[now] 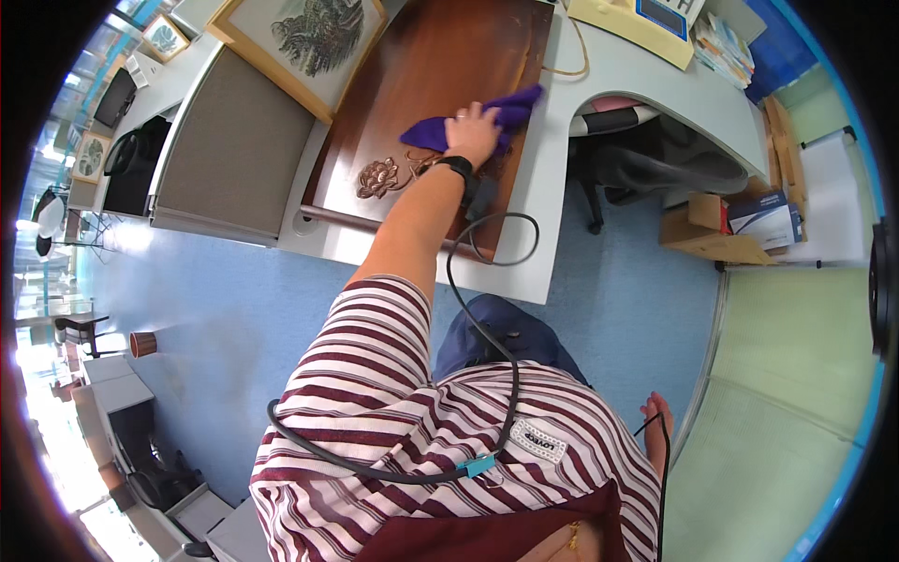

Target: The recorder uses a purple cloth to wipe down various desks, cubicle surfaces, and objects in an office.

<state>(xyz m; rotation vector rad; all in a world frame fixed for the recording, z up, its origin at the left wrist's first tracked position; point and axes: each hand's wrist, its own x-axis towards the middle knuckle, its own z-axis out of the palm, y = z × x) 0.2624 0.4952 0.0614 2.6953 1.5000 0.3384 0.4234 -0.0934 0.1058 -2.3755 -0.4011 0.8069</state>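
My left hand (pixel 473 133), with a dark band on its wrist, presses and grips a purple cloth (pixel 518 112) against a brown wooden board or tray (pixel 449 53). The cloth spreads to both sides of the fingers. Nearer to me, a carved flower relief (pixel 378 178) rises from the board's surface; my forearm hides part of the carving. My right hand (pixel 657 411) hangs low at my right side, beside a thin black cable; whether its fingers hold that cable cannot be made out.
The board lies on a white desk (pixel 539 260). A framed landscape picture (pixel 295 42) leans at its left. A looped black cable (pixel 453 281) passes before my body. Right of the desk are an office chair (pixel 653 165) and a cardboard box (pixel 692 235); a yellow device (pixel 618 24) stands behind.
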